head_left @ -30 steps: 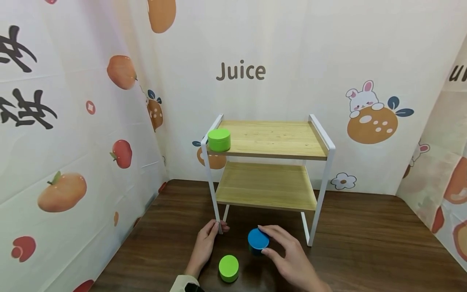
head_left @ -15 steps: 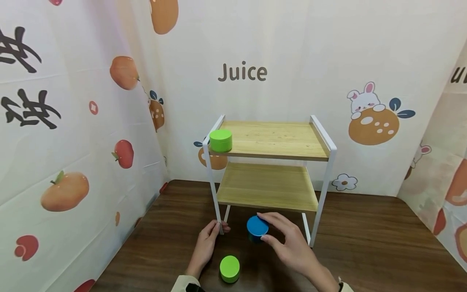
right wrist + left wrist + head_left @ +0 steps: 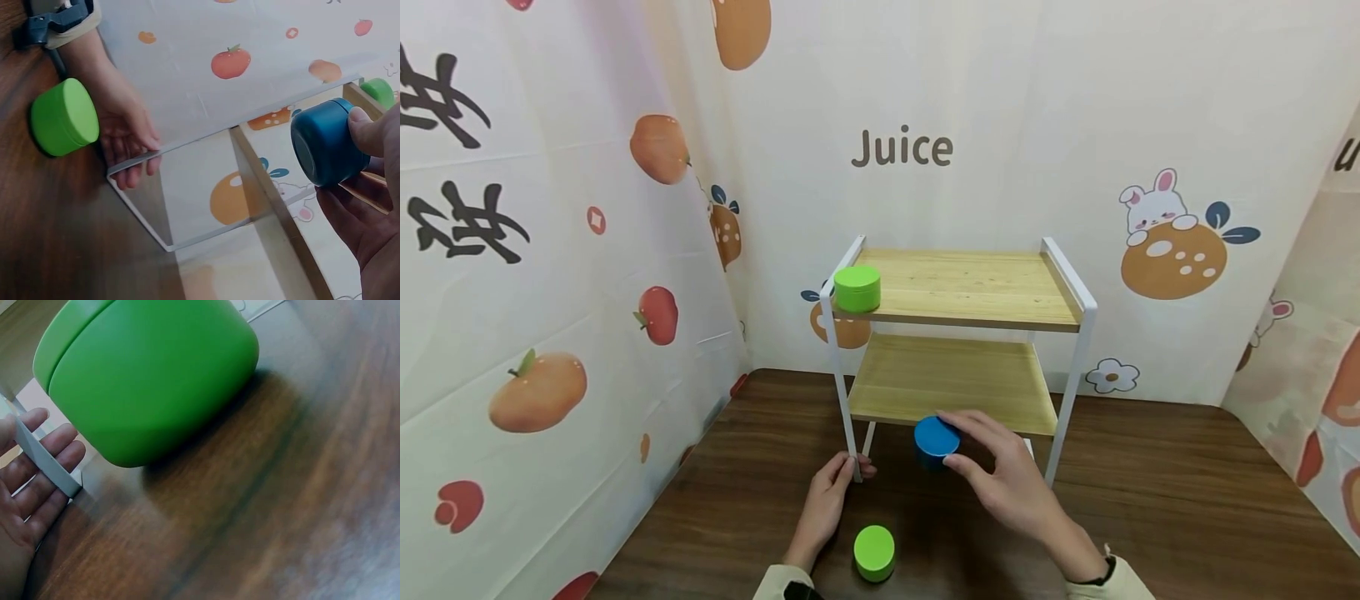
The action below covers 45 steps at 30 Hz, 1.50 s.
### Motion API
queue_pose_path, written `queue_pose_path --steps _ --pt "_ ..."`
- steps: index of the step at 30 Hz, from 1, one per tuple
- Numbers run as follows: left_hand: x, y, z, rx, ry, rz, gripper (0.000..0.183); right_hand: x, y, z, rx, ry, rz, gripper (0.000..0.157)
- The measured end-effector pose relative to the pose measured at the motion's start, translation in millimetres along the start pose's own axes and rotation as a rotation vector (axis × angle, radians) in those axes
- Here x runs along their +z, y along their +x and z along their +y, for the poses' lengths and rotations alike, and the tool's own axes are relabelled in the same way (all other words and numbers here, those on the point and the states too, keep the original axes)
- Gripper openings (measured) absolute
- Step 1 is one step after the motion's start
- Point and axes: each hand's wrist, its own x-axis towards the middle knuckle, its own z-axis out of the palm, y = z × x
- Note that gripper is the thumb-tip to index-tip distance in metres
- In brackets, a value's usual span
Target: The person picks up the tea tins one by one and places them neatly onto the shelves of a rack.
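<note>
My right hand (image 3: 1009, 479) pinches a blue round lidded tin (image 3: 936, 437) between thumb and fingers, raised off the table in front of the lower shelf (image 3: 955, 379). The right wrist view shows the thumb on one side of the blue tin and the fingers beneath and behind it. With my left hand (image 3: 824, 507) I hold the white front left leg (image 3: 848, 412) of a two-tier rack near its foot. A green tin (image 3: 874, 552) stands on the table beside my left wrist, large in the left wrist view. Another green tin (image 3: 857, 289) sits on the top shelf's front left corner.
The rack's wooden top shelf (image 3: 962, 283) has raised white side rails, the right one (image 3: 1070, 275) slanting backward. Dark wooden table (image 3: 1165, 483) extends on both sides. Printed fruit curtains (image 3: 1015, 167) stand behind and at both sides.
My right hand has lifted the blue tin up and forward, from low over the table to the lower shelf's front edge. My left hand keeps its grip on the leg.
</note>
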Motion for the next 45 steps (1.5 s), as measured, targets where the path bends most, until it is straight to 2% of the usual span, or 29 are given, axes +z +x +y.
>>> queue_pose_path --steps 26,37,45 --pt "-2.2 0.2 -1.3 0.020 0.014 -0.005 0.050 -28.9 52 -25 -0.119 0.015 0.005 0.050" --pt "-0.8 0.1 -3.1 -0.009 0.019 -0.006 0.052 -42.8 74 -37 -0.201 0.010 0.031 0.049" --pt "-0.6 0.4 -3.0 0.000 0.016 -0.003 0.050 -50.8 89 -45 -0.191 0.035 0.046 0.049"
